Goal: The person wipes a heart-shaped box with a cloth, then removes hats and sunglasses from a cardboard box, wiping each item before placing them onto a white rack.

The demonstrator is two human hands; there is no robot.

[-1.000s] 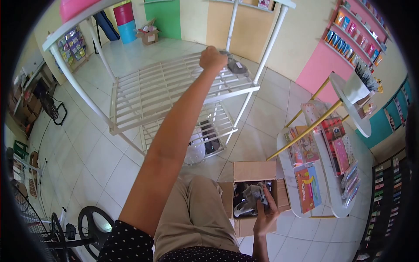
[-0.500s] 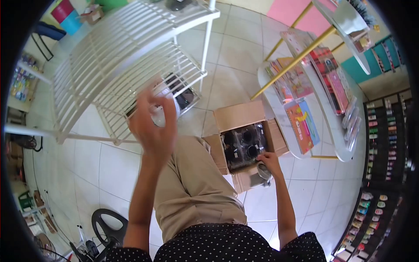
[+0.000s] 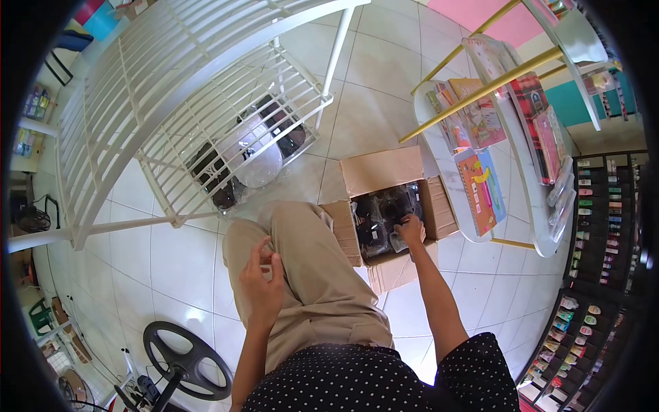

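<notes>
Seen from above, looking down past a polka-dot top (image 3: 357, 381) and tan trousers (image 3: 309, 275) onto a white tiled floor (image 3: 171, 254). Right hand (image 3: 410, 230) reaching into an open cardboard box (image 3: 384, 175) on the floor just right of the knee, fingers curled down onto a clear-wrapped grey item (image 3: 398, 240) at the box's near edge; touching it for certain, but whether closed around it cannot be told at this size. More dark items in shiny plastic (image 3: 377, 213) packed in the box, flaps folded out on all sides. Left hand (image 3: 262, 278) hovering over the left thigh, fingers loosely bent and partly spread, holding nothing. Ahead and left, a white slatted metal rack (image 3: 171, 89), its lower shelf carrying dark wrapped items (image 3: 220, 185) and a round clear-wrapped one (image 3: 257, 154). Right of the box, a white display stand (image 3: 446, 172) with yellow struts (image 3: 473, 89), stacked with colourful books (image 3: 480, 185) and packets. Dark shelving (image 3: 604, 226) with small goods along the far right. A black round fan base (image 3: 182, 350) on the floor at lower left, near the left elbow
</notes>
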